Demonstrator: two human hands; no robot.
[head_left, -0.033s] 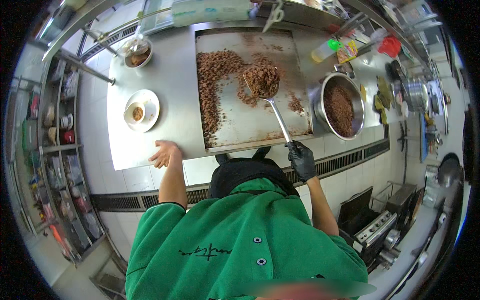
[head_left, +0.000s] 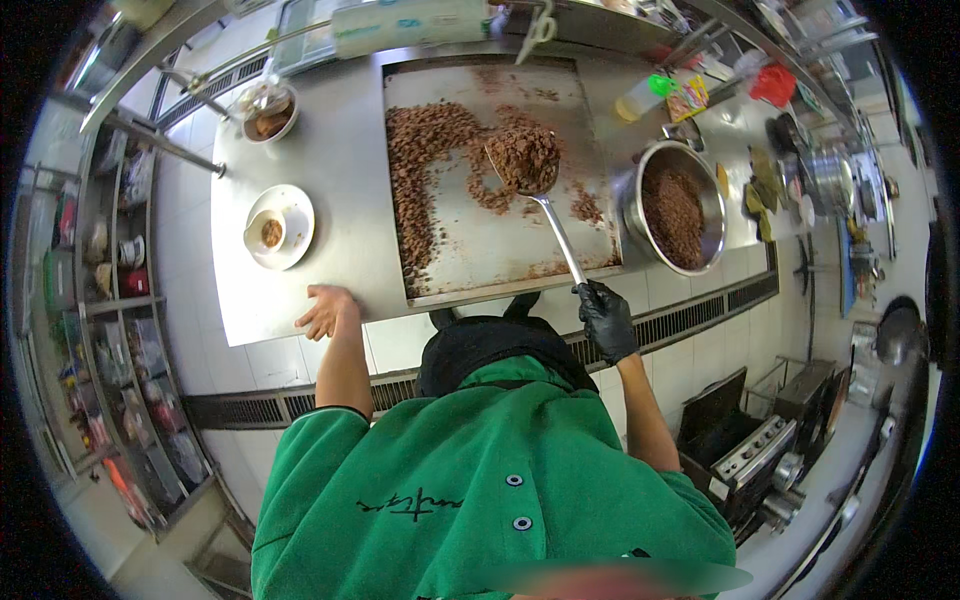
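My right hand (head_left: pixel 607 321), in a black glove, is wrapped round the handle of a long metal ladle (head_left: pixel 562 236). The ladle's round head is heaped with brown crumbly food and sits over the flat metal griddle-like tray (head_left: pixel 520 262). More of the brown crumbs (head_left: pixel 412 180) lie in a thick band along the tray's left side and far left part. Bare and with its fingers apart, my left hand (head_left: pixel 328 311) rests at the table's front edge, left of the tray, holding nothing.
Right of the tray stands a steel bowl (head_left: pixel 650 232) partly filled with brown crumbs. A white plate (head_left: pixel 302 234) with a small cup and a bowl (head_left: pixel 284 129) of food are on the left. At the far right are a green-capped bottle (head_left: pixel 640 100) and a yellow packet (head_left: pixel 688 98).
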